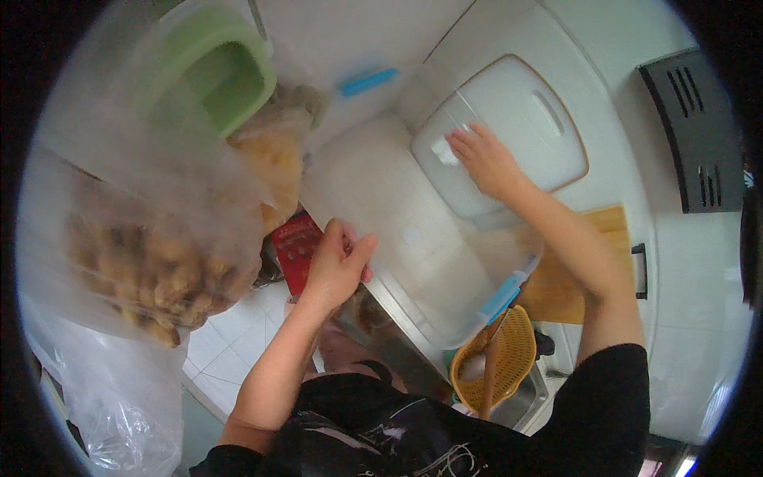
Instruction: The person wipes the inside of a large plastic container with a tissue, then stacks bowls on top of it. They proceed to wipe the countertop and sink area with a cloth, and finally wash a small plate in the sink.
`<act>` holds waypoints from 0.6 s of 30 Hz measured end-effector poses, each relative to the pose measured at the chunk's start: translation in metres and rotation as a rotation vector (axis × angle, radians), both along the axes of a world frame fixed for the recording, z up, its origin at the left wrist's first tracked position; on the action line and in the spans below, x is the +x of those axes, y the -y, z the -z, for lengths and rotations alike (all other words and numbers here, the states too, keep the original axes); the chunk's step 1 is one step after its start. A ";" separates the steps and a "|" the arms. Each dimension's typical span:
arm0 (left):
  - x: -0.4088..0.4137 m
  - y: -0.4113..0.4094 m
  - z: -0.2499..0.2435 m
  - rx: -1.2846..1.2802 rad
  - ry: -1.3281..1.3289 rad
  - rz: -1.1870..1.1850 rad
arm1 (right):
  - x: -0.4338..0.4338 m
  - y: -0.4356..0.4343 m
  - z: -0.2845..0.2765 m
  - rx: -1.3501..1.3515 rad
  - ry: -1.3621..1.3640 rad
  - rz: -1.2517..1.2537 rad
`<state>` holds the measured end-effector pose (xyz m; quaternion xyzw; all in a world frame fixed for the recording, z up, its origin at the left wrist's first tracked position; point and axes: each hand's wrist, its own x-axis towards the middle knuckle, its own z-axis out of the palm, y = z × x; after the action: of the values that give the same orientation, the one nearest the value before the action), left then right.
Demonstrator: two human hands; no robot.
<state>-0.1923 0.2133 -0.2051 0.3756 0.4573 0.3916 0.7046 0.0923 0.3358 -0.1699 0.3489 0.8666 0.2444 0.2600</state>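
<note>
A clear plastic storage box (411, 280) with a blue latch (502, 298) at its near right end and another blue latch (369, 82) at the far end stands before me on the counter. My left hand (337, 265) is at the box's near left side, fingers curled and thumb raised. Whether it grips the rim cannot be made out. My right hand (486, 161) reaches over the box's far right side, its fingers held together. At its fingertips is a small white patch (444, 150), blurred, perhaps a cloth or a glare. Behind it a white cutting board (536, 125) with a brown rim leans on the wall.
To the left hang clear plastic bags, one holding brown ginger-like pieces (173, 274). A green plastic basin (226, 77) and a red printed box (298, 244) are there too. At right are a wooden board (572, 268), a yellow basket (512, 352) and a grey vented unit (694, 125).
</note>
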 end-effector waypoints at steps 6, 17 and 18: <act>0.006 -0.003 0.002 0.026 -0.066 -0.020 | 0.025 0.099 -0.030 -0.302 0.362 0.113; 0.003 -0.003 0.001 0.031 -0.079 0.014 | -0.004 0.005 -0.039 0.132 -0.005 -0.051; 0.003 -0.003 0.001 0.019 -0.048 -0.020 | -0.007 0.000 -0.041 0.171 -0.051 -0.070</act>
<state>-0.1894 0.2164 -0.2056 0.3871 0.4742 0.3941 0.6856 0.0856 0.3359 -0.1293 0.3453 0.8605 0.3177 0.1985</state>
